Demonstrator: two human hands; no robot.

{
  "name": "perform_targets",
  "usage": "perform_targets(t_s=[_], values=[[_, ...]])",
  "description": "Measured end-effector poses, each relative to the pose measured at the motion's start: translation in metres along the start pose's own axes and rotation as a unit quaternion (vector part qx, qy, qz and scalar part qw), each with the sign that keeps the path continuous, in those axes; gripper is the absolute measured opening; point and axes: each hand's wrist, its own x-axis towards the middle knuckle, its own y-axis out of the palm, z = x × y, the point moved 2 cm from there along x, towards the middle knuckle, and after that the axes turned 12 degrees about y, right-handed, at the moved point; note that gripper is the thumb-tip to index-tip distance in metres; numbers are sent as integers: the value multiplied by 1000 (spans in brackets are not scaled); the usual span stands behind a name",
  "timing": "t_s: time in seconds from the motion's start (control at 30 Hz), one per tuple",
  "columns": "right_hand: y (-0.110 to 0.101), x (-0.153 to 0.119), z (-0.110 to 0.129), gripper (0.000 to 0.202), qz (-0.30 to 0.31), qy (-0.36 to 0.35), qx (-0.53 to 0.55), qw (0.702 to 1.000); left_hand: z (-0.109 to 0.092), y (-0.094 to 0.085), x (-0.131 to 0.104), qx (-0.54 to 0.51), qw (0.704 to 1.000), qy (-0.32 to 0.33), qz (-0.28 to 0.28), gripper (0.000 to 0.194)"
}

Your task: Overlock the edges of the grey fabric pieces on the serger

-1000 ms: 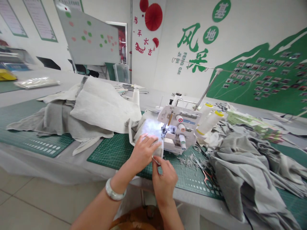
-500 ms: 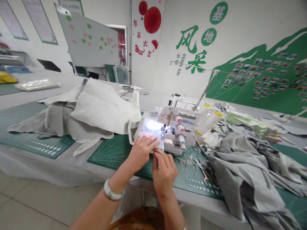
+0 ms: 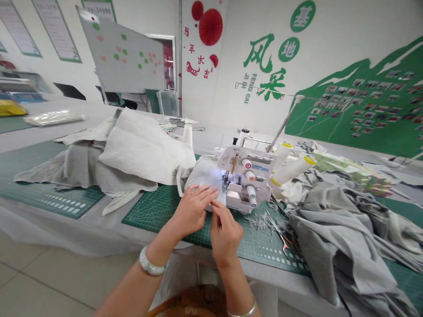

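Observation:
A white overlock sewing machine (image 3: 243, 176) stands on the table, its lamp shining on a piece of pale grey fabric (image 3: 203, 171) at the presser foot. My left hand (image 3: 193, 209) lies on that fabric with its fingers stretched out, left of the needle area. Close beside it, my right hand (image 3: 226, 229) pinches the fabric's near edge between thumb and fingers, just in front of the machine. The fingertips of the two hands almost meet. Part of the fabric is hidden beneath my left hand.
Scissors (image 3: 282, 237) and thread scraps (image 3: 261, 222) lie on the green cutting mat (image 3: 155, 209). Heaped grey cloth (image 3: 343, 233) is at the right; more pale cloth (image 3: 145, 147) lies at the left. Thread cones (image 3: 294, 169) stand behind the machine.
My left hand has shifted slightly down and left on the fabric. The right hand keeps its pinch near the same spot. The lamp's glow on the cloth looks dimmer.

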Motion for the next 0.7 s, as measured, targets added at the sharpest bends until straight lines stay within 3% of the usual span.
perform_targets(t_s=[0.27, 0.7], values=[[7, -3, -4, 23, 9, 11, -8, 1000, 7, -1, -6, 48, 995, 21, -86, 29], [11, -4, 2, 29, 46, 41, -64, 996, 14, -9, -7, 73, 995, 15, -62, 30]])
